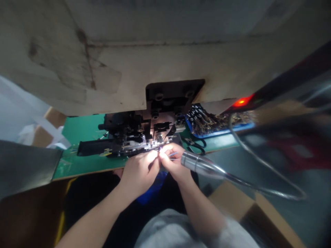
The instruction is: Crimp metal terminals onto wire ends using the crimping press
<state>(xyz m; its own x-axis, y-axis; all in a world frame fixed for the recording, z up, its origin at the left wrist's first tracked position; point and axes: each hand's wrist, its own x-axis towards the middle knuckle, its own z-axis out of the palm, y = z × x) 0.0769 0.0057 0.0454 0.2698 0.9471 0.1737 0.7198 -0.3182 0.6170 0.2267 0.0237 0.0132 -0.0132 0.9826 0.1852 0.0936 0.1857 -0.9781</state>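
Observation:
My left hand (pixel 139 170) and my right hand (pixel 173 162) meet fingertip to fingertip at the front of a black machine (pixel 134 132) on a green table. Both hands are pinched closed on thin coloured wires (pixel 172 154), whose ends lie right at the machine's lit metal jaw (pixel 155 144). The wires are small and blurred. A silver gooseneck lamp head (pixel 195 163) points at the fingers from the right and lights them brightly.
A large beige machine housing (pixel 155 48) overhangs the work area. A blue tray (pixel 214 122) of wire pieces sits behind right, below a red indicator light (pixel 241 101). Black scissors (pixel 193 144) lie on the green table (pixel 77 127). A cardboard box (pixel 248 210) stands at lower right.

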